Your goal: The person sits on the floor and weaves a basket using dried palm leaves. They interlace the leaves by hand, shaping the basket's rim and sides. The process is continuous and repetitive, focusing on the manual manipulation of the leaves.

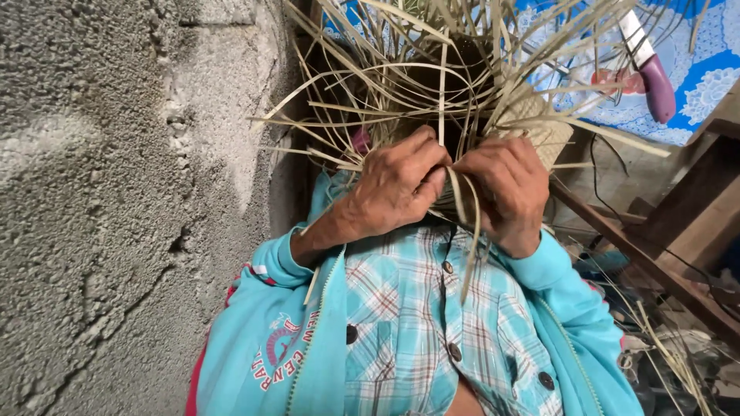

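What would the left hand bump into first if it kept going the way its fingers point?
Most likely the right hand: the left hand points across at it, with only thin straw strips between.

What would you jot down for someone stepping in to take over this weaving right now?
Left hand: closed on pale flat strips at the edge of the woven piece.
Right hand: gripping the same edge beside it, the two hands nearly touching.
Done: a small patch is tightly woven.
Left: many loose strips fan out unwoven.
A knife with a purple handle lies on the blue patterned cloth beyond.
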